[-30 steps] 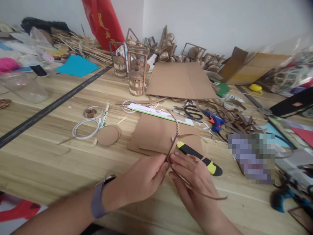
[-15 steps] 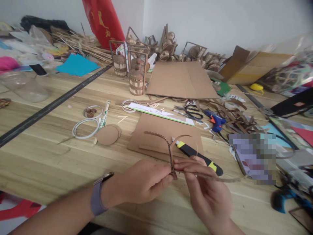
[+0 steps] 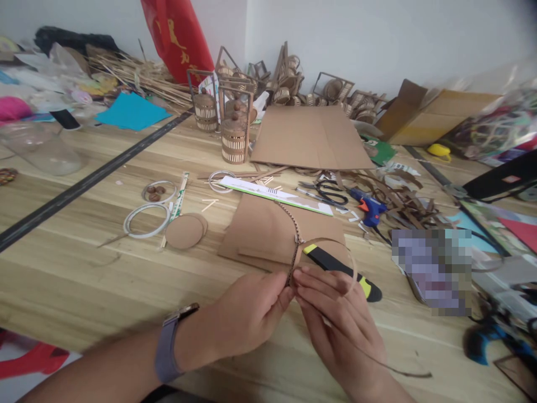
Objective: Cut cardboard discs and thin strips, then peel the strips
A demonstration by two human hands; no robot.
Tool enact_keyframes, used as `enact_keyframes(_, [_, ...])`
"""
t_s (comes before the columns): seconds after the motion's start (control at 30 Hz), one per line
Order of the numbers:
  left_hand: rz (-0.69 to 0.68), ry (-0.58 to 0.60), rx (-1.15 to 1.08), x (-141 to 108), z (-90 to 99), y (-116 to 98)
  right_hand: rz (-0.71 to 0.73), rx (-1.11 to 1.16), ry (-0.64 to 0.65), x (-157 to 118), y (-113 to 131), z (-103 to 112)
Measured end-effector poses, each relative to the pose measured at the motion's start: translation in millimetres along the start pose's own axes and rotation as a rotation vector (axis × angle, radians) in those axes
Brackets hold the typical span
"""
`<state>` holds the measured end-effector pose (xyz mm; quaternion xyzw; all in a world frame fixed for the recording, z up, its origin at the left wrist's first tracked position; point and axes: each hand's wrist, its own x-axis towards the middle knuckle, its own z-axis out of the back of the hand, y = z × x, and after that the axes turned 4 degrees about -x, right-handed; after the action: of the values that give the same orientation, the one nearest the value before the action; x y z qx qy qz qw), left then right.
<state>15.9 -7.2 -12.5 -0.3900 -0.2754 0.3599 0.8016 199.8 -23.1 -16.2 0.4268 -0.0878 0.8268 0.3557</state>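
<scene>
My left hand [image 3: 247,313], with a watch on the wrist, is closed in a pinch on a narrow cardboard strip [image 3: 296,254] whose corrugated edge shows. The strip stands up from the fingertips and curves away to the left at its far end. My right hand [image 3: 344,319] meets the left at the fingertips, its fingers pressed together on a thin brown strip. That strip loops [image 3: 354,266] over the knuckles, and a tail [image 3: 403,371] sticks out below. Beyond the hands lies a black and yellow utility knife [image 3: 335,266], partly covering a cardboard sheet [image 3: 260,224].
Cardboard discs [image 3: 184,232] and white tape rolls [image 3: 146,219] lie left. Scissors [image 3: 331,193], a blue glue gun [image 3: 372,211] and brown strip scraps [image 3: 409,204] lie right. Small lidded baskets [image 3: 234,140] stand behind, beside a large cardboard sheet [image 3: 310,134].
The cardboard strip has tilted, its curved far end now farther away. My right hand has turned palm down over the thin strip, whose tail has swung toward me.
</scene>
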Motion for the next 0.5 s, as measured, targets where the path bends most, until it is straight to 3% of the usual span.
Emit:
enact_keyframes(0.27, [-0.172,0.075,0.036,-3.0,6.8,4.0,-0.240,0.305,0.001,-6.2,-1.9,1.0])
enact_keyframes(0.4, [-0.171,0.138,-0.003,-3.1,10.3,5.5,-0.337,0.412,-0.003,-3.9,-2.4,1.1])
enact_keyframes(0.5, [-0.126,0.102,-0.074,-0.7,9.3,4.5,-0.318,0.425,-0.011,-6.1,-2.6,-0.9])
